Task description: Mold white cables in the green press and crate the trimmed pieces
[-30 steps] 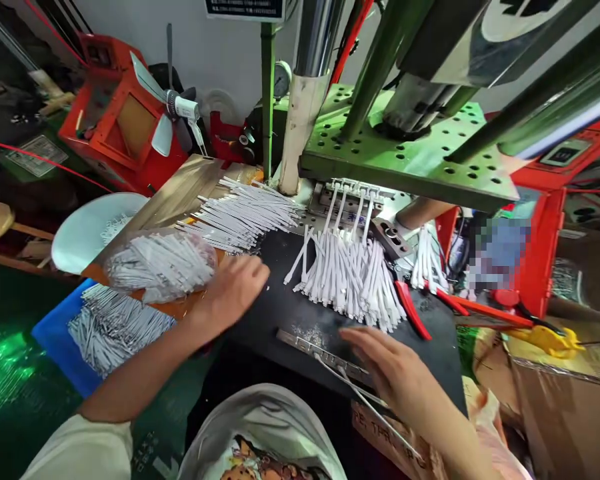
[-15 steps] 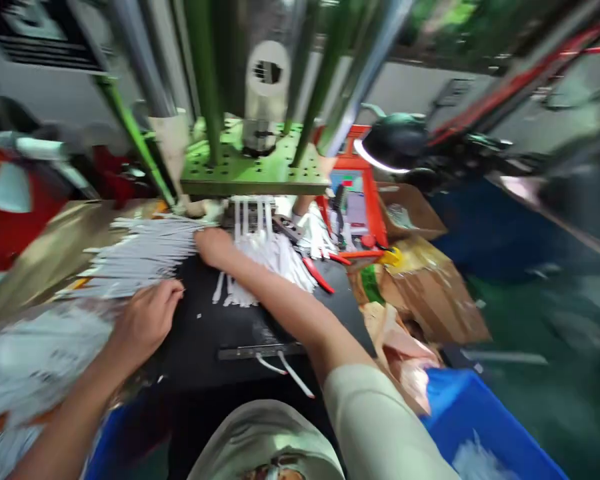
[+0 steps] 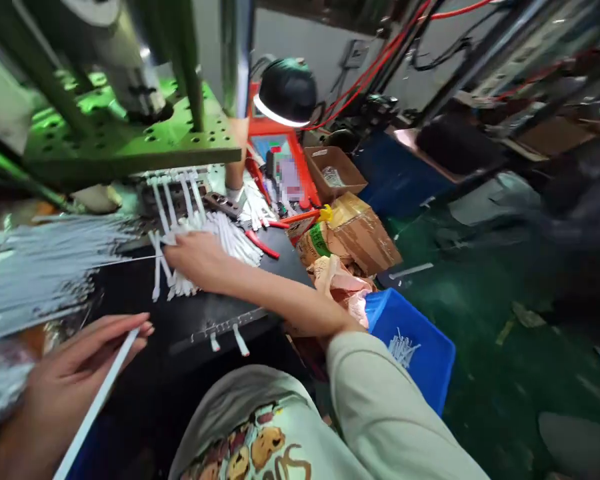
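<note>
Low on the left, my left hand pinches a flat white strip between thumb and fingers; it slants down toward my body. My right hand is closed over the black work surface, in front of a bunch of short white strips. A thin white strand runs from its fingertips toward a big pile of long white strips on the left. Several upright white strips stand under the green press plate, just beyond this hand.
Red-handled pliers lie right of the bunch. A slotted bar with two short white pieces sits at the near edge. Further right are a lamp, a red tray, a cardboard box and a blue bin.
My view has swung right. My right hand has gone from the long-strip pile to the short bunch with a strand in its fingers. My left hand now shows a flat strip in its pinch.
</note>
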Tool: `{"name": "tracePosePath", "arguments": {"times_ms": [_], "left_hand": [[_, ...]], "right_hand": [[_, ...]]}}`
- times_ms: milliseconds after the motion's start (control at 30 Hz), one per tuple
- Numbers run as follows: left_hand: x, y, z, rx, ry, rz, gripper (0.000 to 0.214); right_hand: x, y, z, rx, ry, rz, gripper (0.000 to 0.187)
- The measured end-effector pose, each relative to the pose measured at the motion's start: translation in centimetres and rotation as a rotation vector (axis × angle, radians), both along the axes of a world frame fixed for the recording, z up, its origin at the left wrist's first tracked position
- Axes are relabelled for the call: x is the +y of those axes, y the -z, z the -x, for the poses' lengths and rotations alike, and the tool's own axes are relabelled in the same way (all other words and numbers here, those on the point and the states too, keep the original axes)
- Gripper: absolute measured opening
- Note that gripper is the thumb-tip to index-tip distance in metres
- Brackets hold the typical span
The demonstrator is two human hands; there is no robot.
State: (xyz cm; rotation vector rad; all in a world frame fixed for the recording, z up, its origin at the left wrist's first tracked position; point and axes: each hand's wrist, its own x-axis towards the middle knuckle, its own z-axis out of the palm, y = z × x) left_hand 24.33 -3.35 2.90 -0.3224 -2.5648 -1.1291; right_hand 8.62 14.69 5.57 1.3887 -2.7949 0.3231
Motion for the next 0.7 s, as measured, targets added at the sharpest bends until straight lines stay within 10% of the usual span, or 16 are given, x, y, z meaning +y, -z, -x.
{"name": "tracePosePath", "arguments": {"times_ms": [233, 700], "left_hand": [[4.3, 4.7, -1.4, 0.147, 0.077, 0.044, 0.015], [6.2, 4.5, -1.3, 0.136, 0.118, 0.318, 0.012]], "right_hand": [[13.2, 6.1, -7.8, -0.359, 0.08, 0.61, 0.007], [13.0, 7.2, -10.1, -0.196, -0.017, 0.436, 0.018]]}}
